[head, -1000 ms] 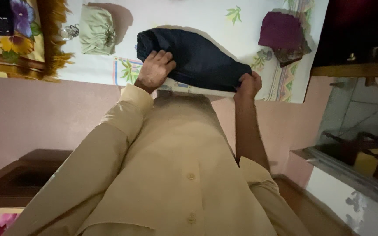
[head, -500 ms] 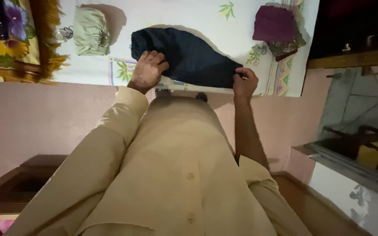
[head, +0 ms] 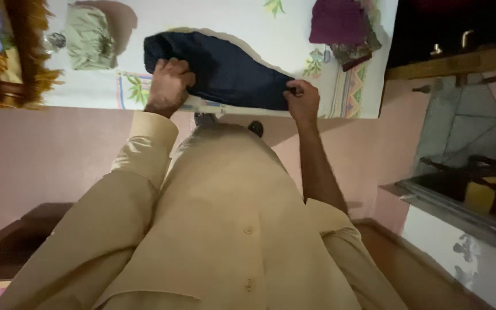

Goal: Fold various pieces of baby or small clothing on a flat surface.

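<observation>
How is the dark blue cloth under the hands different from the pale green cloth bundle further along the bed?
The dark blue cloth is long and laid out flat; the pale green bundle is small, gathered and puckered. The blue cloth is gripped at both ends, by the left hand and the right hand; nobody touches the green bundle. Both rest on the same white flowered sheet.

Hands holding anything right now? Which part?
Both hold the dark navy garment on the sheet: left hand grips its left end, right hand pinches the right corner.
</observation>
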